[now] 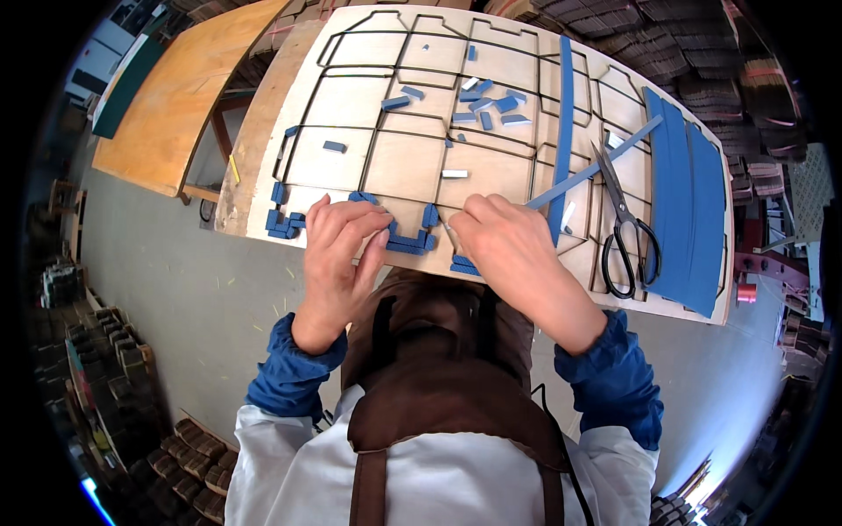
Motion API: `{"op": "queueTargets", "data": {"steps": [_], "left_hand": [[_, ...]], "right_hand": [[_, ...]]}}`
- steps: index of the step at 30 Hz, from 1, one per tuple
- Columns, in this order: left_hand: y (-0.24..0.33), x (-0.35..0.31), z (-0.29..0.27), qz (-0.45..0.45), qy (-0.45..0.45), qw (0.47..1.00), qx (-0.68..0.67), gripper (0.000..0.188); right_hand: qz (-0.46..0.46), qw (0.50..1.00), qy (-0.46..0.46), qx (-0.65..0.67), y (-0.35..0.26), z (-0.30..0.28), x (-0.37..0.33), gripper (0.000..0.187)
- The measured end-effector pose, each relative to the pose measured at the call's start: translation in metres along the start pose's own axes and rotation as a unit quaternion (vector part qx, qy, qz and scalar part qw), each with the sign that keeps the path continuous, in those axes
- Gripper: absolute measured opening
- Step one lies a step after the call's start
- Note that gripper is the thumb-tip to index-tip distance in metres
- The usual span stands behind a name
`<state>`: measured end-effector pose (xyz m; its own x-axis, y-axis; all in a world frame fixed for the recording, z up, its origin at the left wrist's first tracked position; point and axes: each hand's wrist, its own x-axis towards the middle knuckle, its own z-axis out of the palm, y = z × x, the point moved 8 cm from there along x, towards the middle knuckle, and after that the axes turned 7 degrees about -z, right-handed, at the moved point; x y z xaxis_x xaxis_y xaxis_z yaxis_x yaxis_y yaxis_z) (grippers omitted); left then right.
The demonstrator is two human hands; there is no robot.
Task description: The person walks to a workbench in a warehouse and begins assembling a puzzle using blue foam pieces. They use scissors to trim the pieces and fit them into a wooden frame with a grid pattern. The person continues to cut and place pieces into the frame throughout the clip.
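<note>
Head view | left hand [338, 254] flat, fingers spread, pressing blue foam [405, 242] at board's [491, 171] 6 o'clock edge | right hand [504, 245] curled, its hold hidden, cannot tell | advice: seat each piece snug beside the blade line | scissors [624, 230] at 3 o'clock

A grey concrete floor [167, 263] runs beneath a bare plywood table [175, 96] at upper left. Stacks of flattened cardboard [693, 53] fill the top-right corner, more stacks [105, 351] at lower left.
</note>
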<state>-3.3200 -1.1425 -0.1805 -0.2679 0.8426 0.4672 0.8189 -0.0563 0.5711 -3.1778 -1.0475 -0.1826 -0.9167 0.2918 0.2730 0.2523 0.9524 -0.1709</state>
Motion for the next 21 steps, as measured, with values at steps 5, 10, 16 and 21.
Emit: {"op": "queueTargets", "data": {"steps": [5, 10, 16, 21], "left_hand": [[-0.003, -0.004, 0.003, -0.014, -0.007, 1.000, -0.015, 0.020], [-0.001, 0.020, 0.005, -0.003, -0.030, 0.999, -0.015, 0.018], [0.033, 0.081, 0.062, 0.128, -0.134, 0.982, 0.024, 0.024], [0.035, 0.094, 0.091, 0.146, -0.207, 0.963, 0.088, 0.028]], "right_hand": [[0.021, 0.997, -0.069, -0.001, 0.009, 0.024, 0.013, 0.007], [0.048, 0.995, -0.061, 0.059, 0.014, 0.028, 0.009, 0.007], [0.032, 0.954, -0.174, 0.242, -0.016, -0.016, -0.058, 0.014], [0.093, 0.938, -0.160, 0.292, -0.001, -0.024, -0.110, 0.014]]}}
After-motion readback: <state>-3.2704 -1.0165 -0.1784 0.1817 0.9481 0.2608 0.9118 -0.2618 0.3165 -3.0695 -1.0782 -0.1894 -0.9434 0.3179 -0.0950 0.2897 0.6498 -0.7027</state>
